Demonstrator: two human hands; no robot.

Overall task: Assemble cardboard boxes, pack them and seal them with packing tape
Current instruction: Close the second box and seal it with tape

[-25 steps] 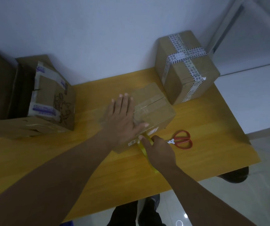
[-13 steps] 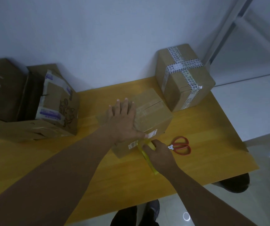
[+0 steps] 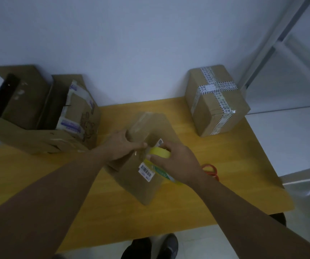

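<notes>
The left hand (image 3: 121,146) grips the tipped-up cardboard box (image 3: 141,184). The right hand (image 3: 176,161) holds the yellow tape roll (image 3: 159,153) on it. Keep the tape tight and flat.

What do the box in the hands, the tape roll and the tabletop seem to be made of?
Small cardboard box: brown matte cardboard, with folded flaps and a printed paper label stuck on.
Yellow tape roll: probably plastic film, a smooth yellow band; its core is hidden.
Tabletop: wood or wood-look laminate, smooth, with faint plank lines; the dim light leaves open which.
</notes>
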